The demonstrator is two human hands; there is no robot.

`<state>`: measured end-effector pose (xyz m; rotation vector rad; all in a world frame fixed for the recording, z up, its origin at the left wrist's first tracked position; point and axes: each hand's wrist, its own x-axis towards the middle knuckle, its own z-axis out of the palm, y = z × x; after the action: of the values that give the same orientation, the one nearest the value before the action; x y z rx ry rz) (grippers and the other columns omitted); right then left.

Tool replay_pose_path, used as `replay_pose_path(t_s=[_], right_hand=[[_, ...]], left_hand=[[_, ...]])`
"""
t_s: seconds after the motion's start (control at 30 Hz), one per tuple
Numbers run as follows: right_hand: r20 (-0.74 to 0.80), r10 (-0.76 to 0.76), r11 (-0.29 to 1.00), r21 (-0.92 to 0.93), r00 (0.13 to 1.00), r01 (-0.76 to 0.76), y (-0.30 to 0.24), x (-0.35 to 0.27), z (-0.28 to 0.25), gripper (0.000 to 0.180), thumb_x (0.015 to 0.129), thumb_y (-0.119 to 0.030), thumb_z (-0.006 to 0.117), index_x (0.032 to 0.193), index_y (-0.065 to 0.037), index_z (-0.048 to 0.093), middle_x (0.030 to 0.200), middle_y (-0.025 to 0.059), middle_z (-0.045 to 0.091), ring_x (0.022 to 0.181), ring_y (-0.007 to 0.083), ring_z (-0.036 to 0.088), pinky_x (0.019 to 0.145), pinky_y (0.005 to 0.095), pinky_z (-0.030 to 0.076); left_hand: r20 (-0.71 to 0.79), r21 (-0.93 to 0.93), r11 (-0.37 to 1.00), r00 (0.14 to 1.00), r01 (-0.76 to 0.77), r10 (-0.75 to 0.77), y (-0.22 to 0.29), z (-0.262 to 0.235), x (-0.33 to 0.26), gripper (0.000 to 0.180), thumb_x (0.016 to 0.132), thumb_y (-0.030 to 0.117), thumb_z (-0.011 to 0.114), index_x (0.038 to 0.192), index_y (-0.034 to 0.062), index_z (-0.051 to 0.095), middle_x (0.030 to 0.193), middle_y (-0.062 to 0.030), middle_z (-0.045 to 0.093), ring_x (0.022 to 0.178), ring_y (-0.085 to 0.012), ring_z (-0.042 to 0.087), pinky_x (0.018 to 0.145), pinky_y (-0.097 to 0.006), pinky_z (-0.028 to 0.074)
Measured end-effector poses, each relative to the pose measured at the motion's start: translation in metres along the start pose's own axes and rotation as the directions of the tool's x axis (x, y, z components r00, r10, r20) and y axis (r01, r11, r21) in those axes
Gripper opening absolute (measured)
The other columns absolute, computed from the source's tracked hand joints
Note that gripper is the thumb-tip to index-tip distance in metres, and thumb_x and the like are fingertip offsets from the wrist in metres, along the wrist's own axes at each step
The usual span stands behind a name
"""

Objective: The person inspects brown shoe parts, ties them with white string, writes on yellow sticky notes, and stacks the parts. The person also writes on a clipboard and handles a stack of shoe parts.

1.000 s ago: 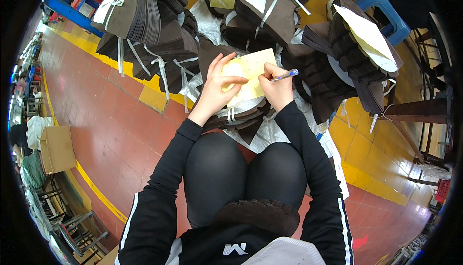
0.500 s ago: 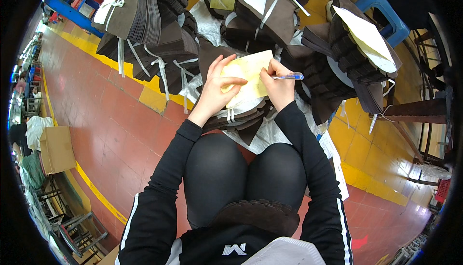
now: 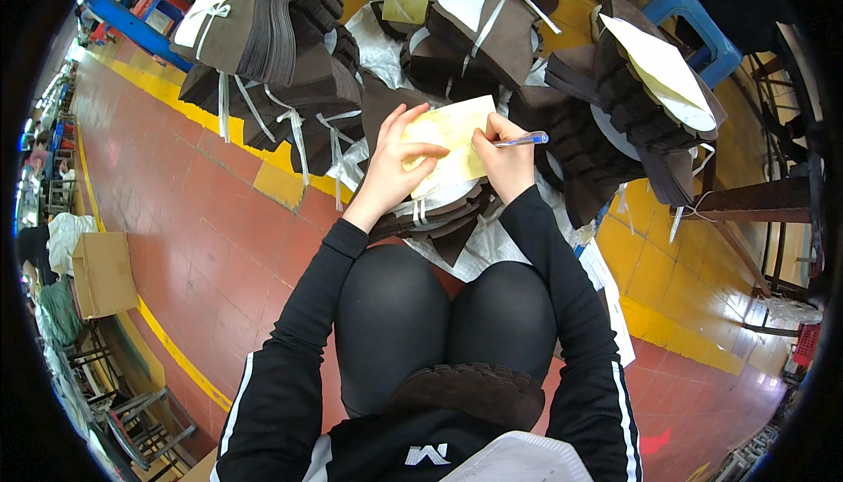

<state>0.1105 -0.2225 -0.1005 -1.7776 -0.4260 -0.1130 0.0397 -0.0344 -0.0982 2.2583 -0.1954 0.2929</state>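
1. Head view, hands: the left hand (image 3: 397, 166) lies flat on a pale yellow paper slip (image 3: 450, 135), fingers slightly spread, the index finger stretched across the sheet and the thumb at its left edge, pressing it down.
2. Head view, hands: the right hand (image 3: 502, 159) pinches a blue ballpoint pen (image 3: 522, 140) between thumb and first fingers, the remaining fingers curled in. The pen's tip meets the right part of the slip; its barrel points to the right.
3. Head view, position of the slip: it rests on a tied bundle of dark brown cut pieces (image 3: 439, 210) directly in front of the knees, on top of a white round card whose edge shows beneath it. The bundle sits on a white plastic sheet (image 3: 479, 245) on the floor.
4. Head view, surroundings ahead: further bundles of dark brown pieces bound with white ties lie in an arc. 1 large stack (image 3: 263, 34) is at upper left, 1 bundle with a white oval label (image 3: 479, 17) at centre top, and 1 stack topped by a cream-white sheet (image 3: 663, 74) at right.
5. Head view, floor: red tiles with yellow marking lines (image 3: 176, 350). A cardboard box (image 3: 101, 271) stands at far left and a blue stool (image 3: 694, 30) at upper right.
6. Head view, person: seated, black leggings, black sleeves with white stripes. Another wad of dark brown pieces (image 3: 465, 390) rests on the lap.
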Motion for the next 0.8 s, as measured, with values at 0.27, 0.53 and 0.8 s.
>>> replay_pose_path(t_s=[0.27, 0.53, 0.8], right_hand=[[-0.239, 0.244, 0.950, 0.253, 0.940, -0.182, -0.037, -0.003, -0.039, 0.039, 0.102, -0.036, 0.049, 0.110, -0.001, 0.062, 0.088, 0.0086, 0.070, 0.064, 0.0041, 0.050, 0.061, 0.0209, 0.042], [0.044, 0.255, 0.949, -0.205, 0.966, -0.241, -0.007, -0.019, -0.037, 0.028, 0.083, -0.019, 0.071, 0.099, 0.003, 0.066, 0.088, 0.0185, 0.070, 0.079, 0.0246, 0.069, 0.078, 0.0321, 0.051], [-0.272, 0.278, 0.960, 0.063, 0.921, -0.271, -0.013, -0.087, -0.085, 0.018, 0.089, -0.010, 0.064, 0.099, 0.004, 0.063, 0.079, 0.0068, 0.064, 0.067, 0.0099, 0.059, 0.061, 0.0239, 0.047]], left_hand=[[-0.005, -0.067, 0.998, 1.000, 0.007, -0.007, -0.006, -0.003, -0.003, 0.023, 0.075, 0.016, 0.070, 0.097, 0.0172, 0.078, 0.148, -0.0121, 0.042, 0.141, -0.0346, 0.026, 0.115, -0.046, 0.021], [-0.060, -0.190, 0.982, 0.998, 0.015, -0.026, -0.007, -0.006, -0.005, 0.042, 0.079, 0.023, 0.074, 0.119, 0.0142, 0.066, 0.149, -0.0133, 0.037, 0.141, -0.0329, 0.026, 0.114, -0.044, 0.023], [0.045, 0.014, 0.993, 0.992, 0.121, -0.122, 0.012, -0.048, -0.045, 0.059, 0.089, 0.028, 0.066, 0.141, 0.0123, 0.045, 0.152, -0.0103, 0.032, 0.143, -0.0277, 0.024, 0.115, -0.044, 0.022]])
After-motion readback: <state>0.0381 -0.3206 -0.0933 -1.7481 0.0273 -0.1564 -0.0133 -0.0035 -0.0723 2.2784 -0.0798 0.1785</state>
